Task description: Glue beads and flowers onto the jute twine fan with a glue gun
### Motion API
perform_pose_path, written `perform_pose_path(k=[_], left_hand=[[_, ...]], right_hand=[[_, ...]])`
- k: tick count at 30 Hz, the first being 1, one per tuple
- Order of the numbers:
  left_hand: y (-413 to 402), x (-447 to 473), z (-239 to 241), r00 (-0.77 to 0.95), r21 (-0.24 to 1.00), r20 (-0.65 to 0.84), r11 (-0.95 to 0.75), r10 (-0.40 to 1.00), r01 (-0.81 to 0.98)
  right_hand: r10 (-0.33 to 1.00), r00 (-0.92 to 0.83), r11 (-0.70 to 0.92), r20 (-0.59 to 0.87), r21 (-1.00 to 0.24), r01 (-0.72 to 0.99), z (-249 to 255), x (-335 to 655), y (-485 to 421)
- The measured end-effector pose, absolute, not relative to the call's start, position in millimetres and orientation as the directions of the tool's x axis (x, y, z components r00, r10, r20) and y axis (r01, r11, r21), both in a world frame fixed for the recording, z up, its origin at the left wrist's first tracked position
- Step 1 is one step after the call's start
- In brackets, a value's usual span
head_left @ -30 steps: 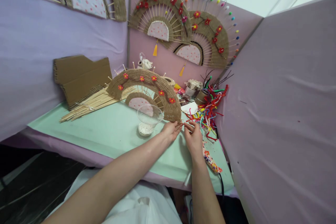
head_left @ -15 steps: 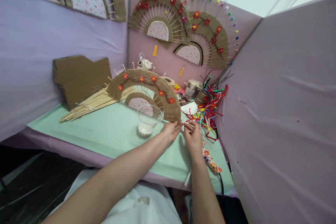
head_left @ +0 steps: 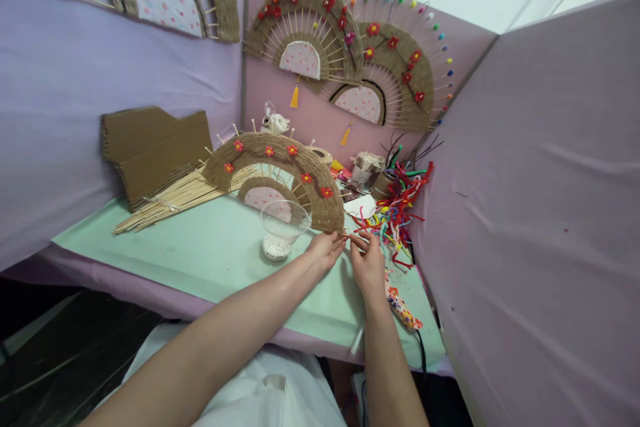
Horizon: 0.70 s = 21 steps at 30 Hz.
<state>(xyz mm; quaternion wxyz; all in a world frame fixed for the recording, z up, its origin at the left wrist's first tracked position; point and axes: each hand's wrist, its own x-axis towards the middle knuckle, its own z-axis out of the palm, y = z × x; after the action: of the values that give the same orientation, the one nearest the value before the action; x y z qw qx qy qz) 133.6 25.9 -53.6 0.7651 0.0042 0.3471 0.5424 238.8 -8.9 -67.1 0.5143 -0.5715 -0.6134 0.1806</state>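
Observation:
A woven twine fan (head_left: 280, 153) with small red flowers and a pink spotted centre lies on the pale green table (head_left: 210, 253). My left hand (head_left: 327, 250) pinches the fan's right corner, at the end of a wooden stick. My right hand (head_left: 369, 265) is closed in a pinch just right of it, fingertips nearly touching the left hand's; what it holds is too small to name. A clear plastic cup (head_left: 283, 227) with white beads in the bottom stands just left of my left hand.
Bamboo sticks (head_left: 170, 203) and corrugated cardboard (head_left: 150, 147) lie at the table's left back. A tangle of coloured pipe cleaners (head_left: 400, 207) fills the right corner. A patterned tool (head_left: 401, 307) lies by my right wrist. Finished fans (head_left: 350, 47) hang on the purple partitions.

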Motion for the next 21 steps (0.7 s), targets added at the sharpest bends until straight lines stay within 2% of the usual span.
perform_pose_path(k=[21], left_hand=[[22.6, 132.4, -48.0, 0.176, 0.39, -0.522, 0.417, 0.835, -0.821]], right_hand=[[0.887, 0.183, 0.275, 0.423, -0.805, 0.526, -68.5, 239.7, -8.6]])
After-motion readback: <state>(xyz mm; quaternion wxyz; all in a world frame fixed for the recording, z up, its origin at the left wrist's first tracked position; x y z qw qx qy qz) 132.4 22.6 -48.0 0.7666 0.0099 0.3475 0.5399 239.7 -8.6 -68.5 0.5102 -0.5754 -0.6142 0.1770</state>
